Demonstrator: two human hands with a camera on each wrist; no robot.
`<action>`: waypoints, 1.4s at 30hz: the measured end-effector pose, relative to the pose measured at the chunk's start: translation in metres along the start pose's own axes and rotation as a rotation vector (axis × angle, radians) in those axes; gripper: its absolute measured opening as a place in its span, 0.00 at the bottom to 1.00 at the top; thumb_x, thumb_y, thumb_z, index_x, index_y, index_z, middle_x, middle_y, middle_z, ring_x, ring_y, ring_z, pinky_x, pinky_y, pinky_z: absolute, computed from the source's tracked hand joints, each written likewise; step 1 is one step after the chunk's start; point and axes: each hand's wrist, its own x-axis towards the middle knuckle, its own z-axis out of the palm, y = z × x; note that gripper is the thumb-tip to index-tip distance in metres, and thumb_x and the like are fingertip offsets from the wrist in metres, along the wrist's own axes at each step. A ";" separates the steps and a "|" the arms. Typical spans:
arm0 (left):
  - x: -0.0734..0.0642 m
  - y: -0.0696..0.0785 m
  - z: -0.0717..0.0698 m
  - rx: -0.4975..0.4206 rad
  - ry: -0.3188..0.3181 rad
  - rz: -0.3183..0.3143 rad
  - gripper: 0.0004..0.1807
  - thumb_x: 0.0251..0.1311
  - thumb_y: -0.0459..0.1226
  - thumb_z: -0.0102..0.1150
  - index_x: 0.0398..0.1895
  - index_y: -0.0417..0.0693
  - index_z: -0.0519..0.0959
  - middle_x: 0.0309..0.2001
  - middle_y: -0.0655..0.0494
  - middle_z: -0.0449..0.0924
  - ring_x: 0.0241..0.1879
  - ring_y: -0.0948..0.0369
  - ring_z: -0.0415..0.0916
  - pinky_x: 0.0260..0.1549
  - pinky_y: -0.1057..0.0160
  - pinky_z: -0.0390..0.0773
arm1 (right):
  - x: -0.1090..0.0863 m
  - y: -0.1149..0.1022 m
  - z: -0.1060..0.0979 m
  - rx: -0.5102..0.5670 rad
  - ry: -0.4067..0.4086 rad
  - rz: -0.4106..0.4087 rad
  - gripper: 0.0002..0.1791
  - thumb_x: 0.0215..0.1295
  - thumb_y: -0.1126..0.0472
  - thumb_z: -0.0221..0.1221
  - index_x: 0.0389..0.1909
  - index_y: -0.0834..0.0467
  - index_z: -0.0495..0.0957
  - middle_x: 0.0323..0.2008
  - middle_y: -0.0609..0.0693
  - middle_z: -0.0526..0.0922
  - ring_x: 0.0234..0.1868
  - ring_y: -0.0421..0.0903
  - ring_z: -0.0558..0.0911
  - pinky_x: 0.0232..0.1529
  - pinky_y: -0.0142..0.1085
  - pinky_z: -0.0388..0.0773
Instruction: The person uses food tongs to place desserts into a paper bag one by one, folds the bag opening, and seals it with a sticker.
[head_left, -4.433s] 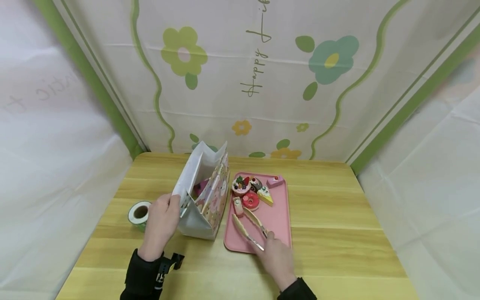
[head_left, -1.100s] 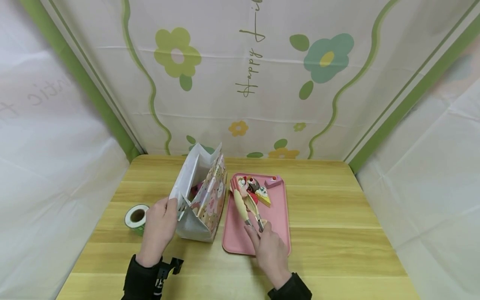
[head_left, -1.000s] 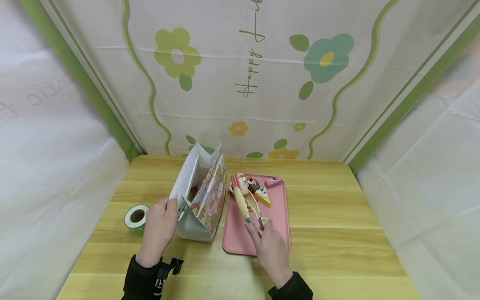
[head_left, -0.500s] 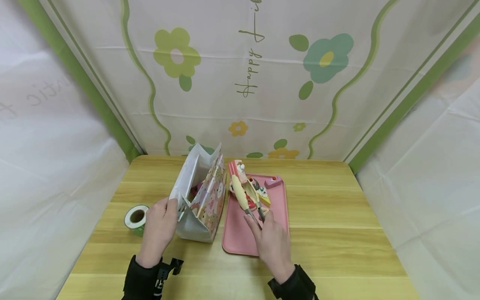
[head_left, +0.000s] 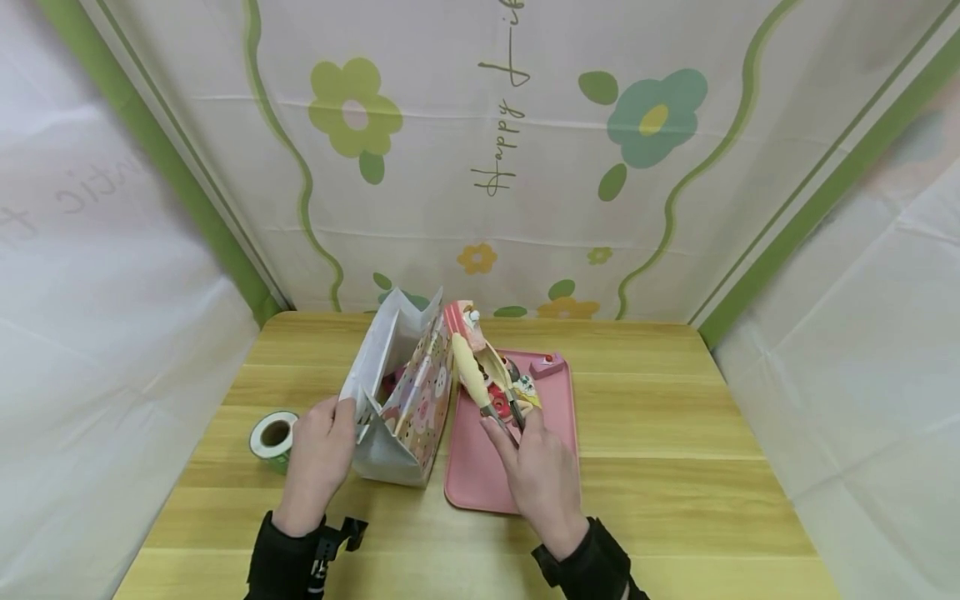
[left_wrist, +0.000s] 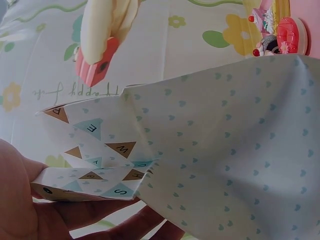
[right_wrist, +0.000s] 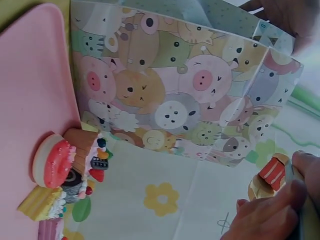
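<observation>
My left hand (head_left: 321,454) pinches the near top edge of a paper bag (head_left: 422,408), keeping its mouth spread. In the left wrist view the thumb and fingers (left_wrist: 117,220) lie on either side of the folded rim. My right hand (head_left: 543,479) grips cream-tipped tongs (head_left: 470,371). Between the tong tips is a red-and-pink striped toy cake slice (head_left: 459,323), raised beside the bag's right side, near its far end. The right wrist view shows the bag's animal-print side (right_wrist: 170,95). A purple item (head_left: 396,379) is partly visible inside the bag.
Right of the bag lies a pink tray (head_left: 487,479) with a red toy donut (head_left: 498,402), a cupcake (right_wrist: 82,145), a yellow cake slice (right_wrist: 40,202) and a purple cake slice (head_left: 547,364). A sticker roll (head_left: 272,432) stands left of the bag. Printed cloth walls surround the table.
The tongs first hovered over the tray, spread and holding nothing. They took hold of the striped cake slice, then lifted it up and leftward toward the bag. My left hand keeps its hold.
</observation>
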 end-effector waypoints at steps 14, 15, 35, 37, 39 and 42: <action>0.000 0.000 0.000 0.000 0.004 0.003 0.23 0.74 0.40 0.34 0.20 0.40 0.68 0.18 0.49 0.60 0.16 0.56 0.58 0.17 0.61 0.61 | 0.012 -0.027 -0.013 0.026 -0.023 -0.067 0.34 0.66 0.30 0.50 0.38 0.61 0.71 0.16 0.45 0.65 0.11 0.38 0.62 0.11 0.32 0.59; 0.000 0.000 0.000 0.000 0.005 0.003 0.23 0.74 0.40 0.34 0.20 0.40 0.68 0.18 0.49 0.59 0.16 0.56 0.57 0.17 0.61 0.60 | 0.013 -0.029 -0.013 0.019 -0.021 -0.078 0.34 0.66 0.30 0.50 0.37 0.61 0.71 0.16 0.45 0.65 0.11 0.38 0.62 0.11 0.32 0.59; -0.001 0.000 -0.002 0.001 0.020 0.021 0.21 0.74 0.39 0.35 0.22 0.40 0.70 0.18 0.48 0.62 0.15 0.56 0.58 0.15 0.61 0.60 | 0.036 -0.055 -0.020 -0.285 -0.054 -0.267 0.38 0.67 0.28 0.46 0.35 0.64 0.72 0.12 0.46 0.63 0.10 0.40 0.64 0.09 0.32 0.58; -0.001 0.000 -0.003 -0.003 0.018 0.019 0.21 0.73 0.39 0.35 0.25 0.38 0.73 0.20 0.46 0.65 0.16 0.56 0.60 0.16 0.61 0.61 | 0.037 -0.056 -0.024 -0.332 -0.040 -0.282 0.39 0.66 0.29 0.48 0.36 0.65 0.73 0.12 0.46 0.64 0.11 0.41 0.65 0.09 0.32 0.59; 0.000 0.000 -0.003 -0.003 0.014 0.017 0.21 0.74 0.39 0.36 0.29 0.37 0.75 0.21 0.45 0.67 0.17 0.55 0.61 0.16 0.60 0.62 | 0.039 -0.057 -0.030 -0.372 -0.026 -0.311 0.38 0.66 0.29 0.49 0.35 0.66 0.73 0.13 0.46 0.63 0.11 0.41 0.64 0.09 0.31 0.58; 0.000 0.001 -0.004 -0.002 0.009 0.013 0.21 0.74 0.39 0.36 0.31 0.37 0.76 0.22 0.45 0.67 0.17 0.55 0.62 0.16 0.60 0.63 | 0.041 -0.061 -0.038 -0.435 0.035 -0.404 0.35 0.65 0.30 0.52 0.26 0.62 0.70 0.11 0.44 0.60 0.09 0.39 0.60 0.09 0.30 0.54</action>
